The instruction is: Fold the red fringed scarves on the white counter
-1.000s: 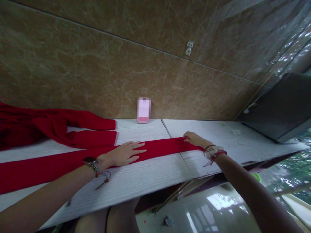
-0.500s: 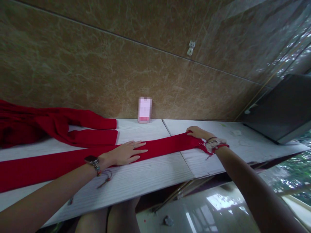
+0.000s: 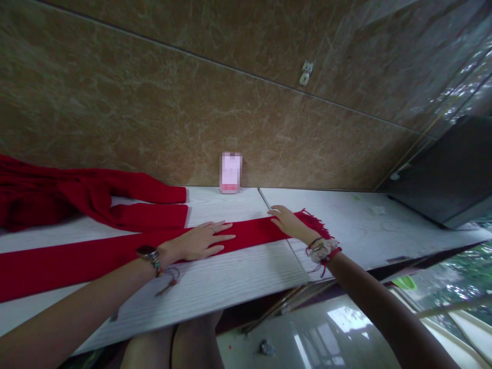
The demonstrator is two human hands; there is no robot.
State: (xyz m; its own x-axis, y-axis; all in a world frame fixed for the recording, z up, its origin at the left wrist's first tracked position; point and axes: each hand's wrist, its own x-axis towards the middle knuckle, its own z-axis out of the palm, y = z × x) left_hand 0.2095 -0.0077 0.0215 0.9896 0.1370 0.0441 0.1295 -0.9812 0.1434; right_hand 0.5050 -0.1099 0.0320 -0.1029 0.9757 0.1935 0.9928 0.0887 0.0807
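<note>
A long red scarf (image 3: 88, 259) lies stretched along the white tabletop, with its fringe at the right end. My left hand (image 3: 200, 242) rests flat on the middle of the scarf, fingers spread. Farther right, my right hand (image 3: 290, 224) lies palm down over the scarf near the fringed end, its fingers stretched out toward the left. Behind the scarf at the left is a bunched red cloth (image 3: 149, 216) with two flat ends side by side.
A phone-like pink and white object (image 3: 230, 173), blurred, leans against the brown marbled wall (image 3: 154, 113). At the right end of the white table (image 3: 246, 274) stands a dark box-shaped thing (image 3: 434, 174). Below the front edge are my legs and a shiny floor.
My right hand has moved left along the scarf, away from the fringed end, and its fringe now shows spread out on the table. My left hand stays in place.
</note>
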